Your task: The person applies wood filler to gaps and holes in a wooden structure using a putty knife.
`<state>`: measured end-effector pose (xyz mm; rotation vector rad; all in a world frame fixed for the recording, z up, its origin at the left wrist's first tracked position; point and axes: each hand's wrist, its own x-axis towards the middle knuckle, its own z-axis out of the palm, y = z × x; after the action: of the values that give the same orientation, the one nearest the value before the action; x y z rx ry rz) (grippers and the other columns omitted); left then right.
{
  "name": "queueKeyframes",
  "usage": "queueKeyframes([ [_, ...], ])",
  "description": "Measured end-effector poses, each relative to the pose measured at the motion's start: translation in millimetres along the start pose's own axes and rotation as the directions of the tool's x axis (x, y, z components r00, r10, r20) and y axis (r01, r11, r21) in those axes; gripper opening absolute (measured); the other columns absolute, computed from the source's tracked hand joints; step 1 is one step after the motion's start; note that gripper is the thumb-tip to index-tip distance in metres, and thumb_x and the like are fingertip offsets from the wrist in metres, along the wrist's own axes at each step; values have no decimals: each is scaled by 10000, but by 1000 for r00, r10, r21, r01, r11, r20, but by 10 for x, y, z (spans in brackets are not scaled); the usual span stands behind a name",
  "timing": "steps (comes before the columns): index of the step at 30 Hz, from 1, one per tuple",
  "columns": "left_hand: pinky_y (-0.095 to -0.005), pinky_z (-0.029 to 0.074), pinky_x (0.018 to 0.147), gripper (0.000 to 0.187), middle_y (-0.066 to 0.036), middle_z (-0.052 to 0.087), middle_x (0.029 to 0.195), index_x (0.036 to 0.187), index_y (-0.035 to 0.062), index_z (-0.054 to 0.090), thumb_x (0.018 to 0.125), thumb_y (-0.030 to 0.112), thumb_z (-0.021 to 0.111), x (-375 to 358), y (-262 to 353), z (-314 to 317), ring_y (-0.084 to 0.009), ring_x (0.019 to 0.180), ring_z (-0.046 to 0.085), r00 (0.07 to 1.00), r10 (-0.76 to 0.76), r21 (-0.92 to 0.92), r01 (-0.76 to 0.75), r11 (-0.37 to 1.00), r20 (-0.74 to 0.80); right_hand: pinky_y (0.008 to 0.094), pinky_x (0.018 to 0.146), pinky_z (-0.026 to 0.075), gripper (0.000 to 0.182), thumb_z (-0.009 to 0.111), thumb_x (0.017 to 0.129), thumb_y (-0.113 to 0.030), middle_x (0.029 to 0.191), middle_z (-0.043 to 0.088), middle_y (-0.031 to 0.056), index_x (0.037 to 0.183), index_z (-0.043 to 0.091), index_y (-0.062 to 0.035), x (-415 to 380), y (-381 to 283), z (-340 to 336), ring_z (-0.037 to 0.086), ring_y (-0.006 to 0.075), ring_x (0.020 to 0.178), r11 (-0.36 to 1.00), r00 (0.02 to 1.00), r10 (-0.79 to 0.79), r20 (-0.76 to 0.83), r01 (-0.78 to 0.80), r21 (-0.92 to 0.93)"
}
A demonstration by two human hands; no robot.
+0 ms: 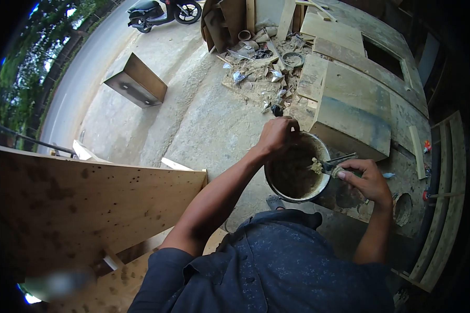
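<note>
A round bucket (321, 192) stands in front of my body, its inside coated with brownish paste. My left hand (278, 137) is closed at the bucket's far left rim; a small black piece (277, 110) shows just beyond the knuckles, and I cannot tell what the fingers grip. At the right side of the bucket, my right hand (365, 180) is closed around a putty knife (328, 167), its blade pointing left over the opening. A lump of pale yellowish paste (316, 166) clings to the blade's end. Near that hand, a thin stick (344, 157) lies across the rim.
To the right are a wooden box (352, 112) and plywood panels (344, 49). Scraps and rubbish (269, 65) litter the ground ahead. A large wooden panel (96, 203) stands at the left. Farther off are a small cabinet (138, 83) and a motorbike (164, 13) beside the road.
</note>
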<state>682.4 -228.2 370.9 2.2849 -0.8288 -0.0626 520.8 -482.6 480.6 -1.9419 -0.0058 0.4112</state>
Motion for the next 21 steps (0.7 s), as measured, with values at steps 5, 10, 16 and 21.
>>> queueKeyframes([
  [5,-449,528,753,191,-133,676,886,878,103,717,719,202,752,136,40,163,-357,877,673,985,41,0,-41,999,-167,243,578,490,298,676,924,-95,872,693,49,1192,689,35,29,145,131,607,88,711,982,995,-55,-84,69,174],
  [10,-482,524,735,220,-173,678,827,793,84,695,705,277,753,444,-100,369,-398,840,664,951,-188,-15,190,982,-245,244,561,478,359,591,992,-151,950,673,90,1309,569,16,63,279,199,599,108,660,973,981,-51,-187,91,211],
  [16,-405,526,762,469,-143,721,834,991,12,698,922,474,672,-336,-537,59,-322,785,692,933,-243,-411,118,904,-266,250,523,496,410,531,1021,-202,962,649,136,1385,458,-27,248,230,452,600,139,622,875,985,-98,-144,154,458],
  [21,-332,545,685,541,-59,746,797,846,36,770,1011,490,526,-2714,-1056,116,-169,695,674,775,-602,-535,597,598,192,269,523,506,431,426,1083,-298,966,655,160,1411,439,-19,539,-415,1063,597,158,620,758,973,-231,22,166,631],
])
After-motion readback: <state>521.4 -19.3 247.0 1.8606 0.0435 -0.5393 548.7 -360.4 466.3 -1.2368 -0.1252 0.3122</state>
